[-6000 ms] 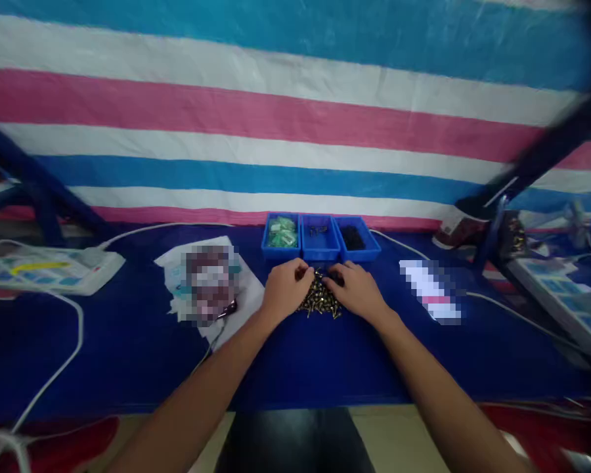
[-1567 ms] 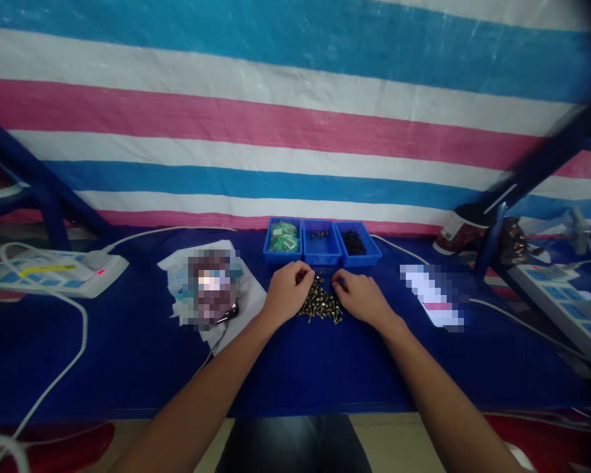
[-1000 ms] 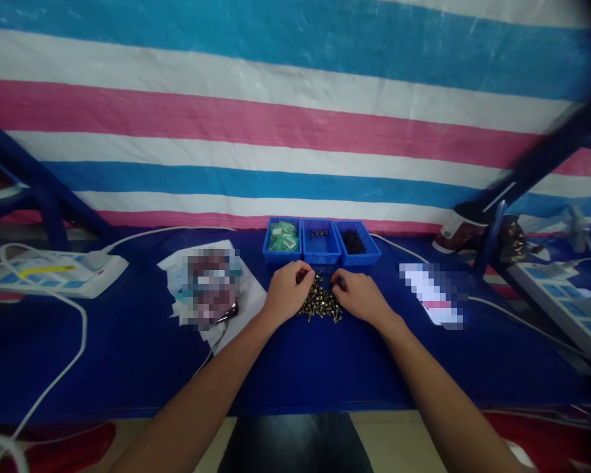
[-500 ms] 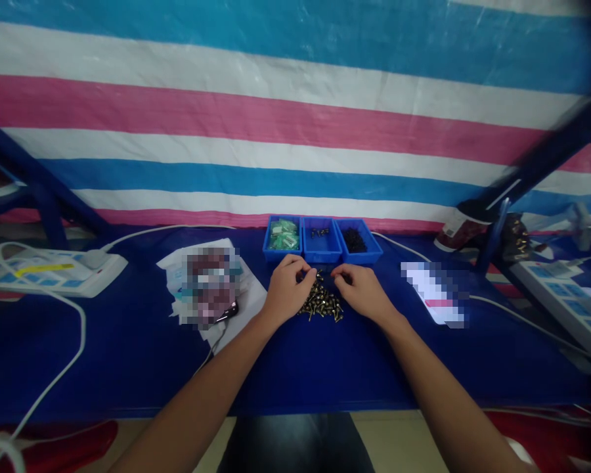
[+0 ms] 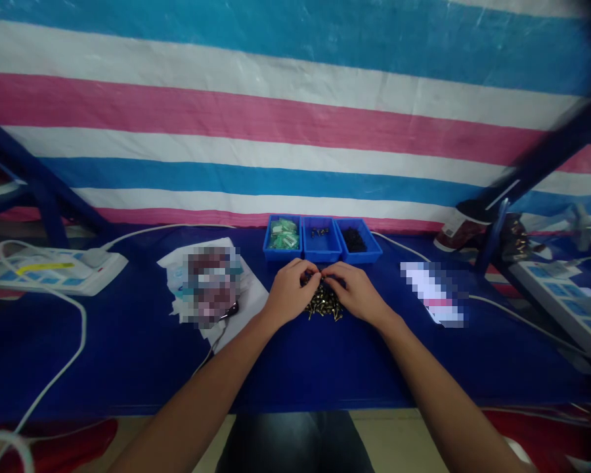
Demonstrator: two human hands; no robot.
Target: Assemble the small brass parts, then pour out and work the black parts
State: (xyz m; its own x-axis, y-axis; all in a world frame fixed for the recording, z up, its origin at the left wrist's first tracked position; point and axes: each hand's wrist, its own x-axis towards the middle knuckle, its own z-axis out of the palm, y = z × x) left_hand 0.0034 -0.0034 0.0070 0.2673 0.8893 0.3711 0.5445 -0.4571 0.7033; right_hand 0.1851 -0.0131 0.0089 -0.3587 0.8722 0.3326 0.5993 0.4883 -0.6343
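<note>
A pile of small brass-coloured and dark screws [image 5: 325, 306] lies on the blue table, below my two hands. My left hand [image 5: 292, 289] is closed, thumb and fingers pinched together over the pile's left side. My right hand [image 5: 354, 289] is closed too, and its fingertips meet those of my left hand above the screws. Whatever sits between the fingertips is too small to make out. Just beyond my hands are three blue bins: the left bin [image 5: 266, 252] holds green packets, the middle bin [image 5: 321, 251] a few screws, the right bin [image 5: 373, 255] dark small pieces.
White papers [image 5: 249, 292] with a blurred-out item lie to the left. On the right is a lit phone [image 5: 426, 282] with a white cable. Power strips [image 5: 103, 272] stand at both sides, and a dark cup [image 5: 453, 230] is at the back right.
My right hand has moved left and my left hand slightly right, so their fingertips now meet over the screws. The bins have stayed in place.
</note>
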